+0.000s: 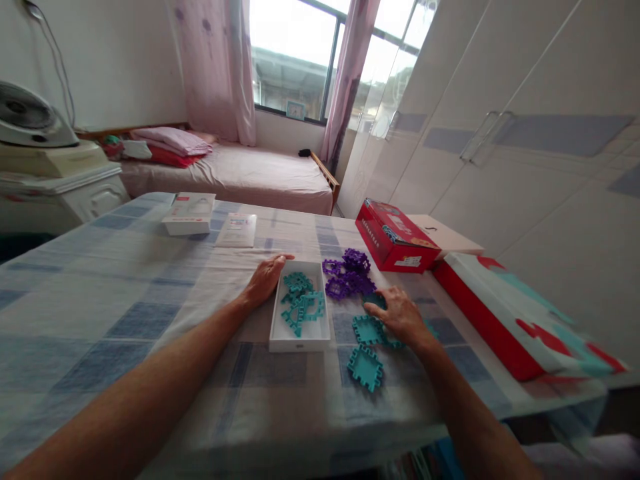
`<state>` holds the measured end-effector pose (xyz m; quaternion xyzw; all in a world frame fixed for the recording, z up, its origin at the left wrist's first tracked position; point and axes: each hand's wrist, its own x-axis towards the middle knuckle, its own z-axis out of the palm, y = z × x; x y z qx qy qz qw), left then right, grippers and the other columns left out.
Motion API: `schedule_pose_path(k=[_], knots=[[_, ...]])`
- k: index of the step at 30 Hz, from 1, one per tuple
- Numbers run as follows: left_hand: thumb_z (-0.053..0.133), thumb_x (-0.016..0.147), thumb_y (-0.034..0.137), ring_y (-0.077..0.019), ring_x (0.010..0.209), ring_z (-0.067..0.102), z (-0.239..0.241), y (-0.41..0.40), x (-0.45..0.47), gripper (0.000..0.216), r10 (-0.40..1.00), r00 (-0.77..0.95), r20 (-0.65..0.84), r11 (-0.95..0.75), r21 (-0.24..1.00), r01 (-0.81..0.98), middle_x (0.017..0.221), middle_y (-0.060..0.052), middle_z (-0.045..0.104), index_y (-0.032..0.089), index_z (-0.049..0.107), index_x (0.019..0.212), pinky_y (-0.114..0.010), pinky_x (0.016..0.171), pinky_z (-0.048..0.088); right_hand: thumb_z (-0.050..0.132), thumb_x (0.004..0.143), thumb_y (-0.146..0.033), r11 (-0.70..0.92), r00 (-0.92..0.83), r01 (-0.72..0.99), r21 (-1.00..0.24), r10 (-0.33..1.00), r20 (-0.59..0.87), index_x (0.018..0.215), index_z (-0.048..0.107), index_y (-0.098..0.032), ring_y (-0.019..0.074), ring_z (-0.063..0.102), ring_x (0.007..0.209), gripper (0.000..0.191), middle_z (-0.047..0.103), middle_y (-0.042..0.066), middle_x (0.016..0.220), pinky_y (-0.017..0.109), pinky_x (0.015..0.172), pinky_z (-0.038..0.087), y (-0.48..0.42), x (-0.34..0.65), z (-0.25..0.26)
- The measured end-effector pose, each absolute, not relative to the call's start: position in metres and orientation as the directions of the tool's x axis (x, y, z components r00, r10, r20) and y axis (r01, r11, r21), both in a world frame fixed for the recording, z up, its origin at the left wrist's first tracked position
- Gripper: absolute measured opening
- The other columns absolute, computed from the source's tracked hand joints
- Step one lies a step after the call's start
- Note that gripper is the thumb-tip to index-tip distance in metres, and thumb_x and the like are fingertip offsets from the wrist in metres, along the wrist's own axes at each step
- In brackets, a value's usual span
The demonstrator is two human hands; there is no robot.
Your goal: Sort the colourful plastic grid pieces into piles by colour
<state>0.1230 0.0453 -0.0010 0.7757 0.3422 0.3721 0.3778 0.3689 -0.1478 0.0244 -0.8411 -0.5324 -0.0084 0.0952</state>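
Note:
A shallow white box [300, 345] sits on the table, with several teal interlocking plastic pieces [301, 303] lying loose inside. My left hand [266, 280] grips the box at its far left corner. To the right of the box, my right hand [399, 313] has its fingers closed at the edge of a dark teal interlocking piece [374, 301], partly hidden by the hand. More teal interlocking pieces, among them a squarish one [365, 367], lie below and beside that hand. A heap of purple interlocking pieces [350, 274] is just beyond it.
A checked tablecloth [200, 373] covers the table. A red box [395, 237] and a long red, white and teal box [520, 320] stand on the right. At the far left are a white carton [189, 215] and a flat white packet [237, 230]. A bed [270, 177] lies beyond.

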Motion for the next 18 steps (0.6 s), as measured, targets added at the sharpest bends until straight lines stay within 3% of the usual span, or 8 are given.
schedule_pose_path(k=[4, 7, 10, 14, 16, 18], knots=[[0.025, 0.087, 0.045, -0.0227, 0.093, 0.061, 0.000, 0.045, 0.122, 0.056, 0.813, 0.482, 0.326, -0.490, 0.831, 0.264, 0.100, -0.009, 0.069, 0.011, 0.066, 0.104, -0.033, 0.084, 0.045, 0.062, 0.072, -0.041, -0.426, 0.476, 0.855, -0.295, 0.871, 0.122, 0.101, 0.057, -0.015, 0.0250, 0.057, 0.096, 0.039, 0.061, 0.012, 0.101, 0.034, 0.080, 0.043, -0.146, 0.370, 0.018], [0.024, 0.088, 0.046, -0.0220, 0.091, 0.062, 0.000, 0.044, 0.122, 0.057, 0.818, 0.480, 0.316, -0.481, 0.834, 0.271, 0.099, -0.009, 0.070, 0.011, 0.066, 0.104, -0.032, 0.082, 0.046, 0.058, 0.074, -0.035, -0.393, 0.524, 0.772, -0.499, 0.838, 0.152, 0.098, 0.055, -0.016, 0.0202, 0.060, 0.085, 0.031, 0.064, 0.008, 0.092, 0.030, 0.075, 0.045, -0.148, 0.374, 0.027], [0.025, 0.088, 0.048, -0.0219, 0.086, 0.062, 0.002, 0.043, 0.122, 0.059, 0.823, 0.484, 0.299, -0.466, 0.841, 0.274, 0.094, -0.009, 0.070, 0.010, 0.066, 0.104, -0.031, 0.078, 0.047, 0.053, 0.076, -0.034, -0.340, 0.560, 0.704, -0.623, 0.806, 0.193, 0.093, 0.058, -0.017, 0.0180, 0.061, 0.079, 0.024, 0.066, 0.006, 0.085, 0.028, 0.071, 0.045, -0.160, 0.380, 0.045], [0.025, 0.087, 0.050, -0.0215, 0.085, 0.062, 0.003, 0.042, 0.122, 0.059, 0.817, 0.489, 0.306, -0.473, 0.840, 0.265, 0.091, -0.007, 0.070, 0.011, 0.066, 0.104, -0.030, 0.077, 0.046, 0.049, 0.082, -0.044, -0.221, 0.360, 0.651, -0.726, 0.932, 0.039, 0.090, 0.062, -0.018, 0.0165, 0.060, 0.066, 0.029, 0.066, 0.003, 0.077, 0.027, 0.060, 0.046, -0.186, 0.371, 0.070], [0.025, 0.087, 0.050, -0.0215, 0.085, 0.062, 0.003, 0.041, 0.121, 0.059, 0.818, 0.487, 0.308, -0.474, 0.839, 0.266, 0.090, -0.007, 0.070, 0.011, 0.067, 0.103, -0.030, 0.077, 0.046, 0.050, 0.083, -0.044, -0.162, 0.232, 0.688, -0.707, 0.973, 0.003, 0.085, 0.063, -0.020, 0.0193, 0.063, 0.078, 0.027, 0.067, 0.005, 0.090, 0.031, 0.070, 0.049, -0.198, 0.358, 0.072], [0.025, 0.087, 0.051, -0.0212, 0.083, 0.062, 0.003, 0.041, 0.121, 0.059, 0.819, 0.486, 0.305, -0.470, 0.842, 0.263, 0.091, -0.007, 0.070, 0.011, 0.067, 0.103, -0.030, 0.076, 0.046, 0.053, 0.082, -0.040, -0.108, 0.160, 0.767, -0.632, 0.987, 0.026, 0.082, 0.064, -0.021, 0.0249, 0.058, 0.105, 0.021, 0.063, 0.008, 0.114, 0.041, 0.090, 0.044, -0.207, 0.343, 0.066]])
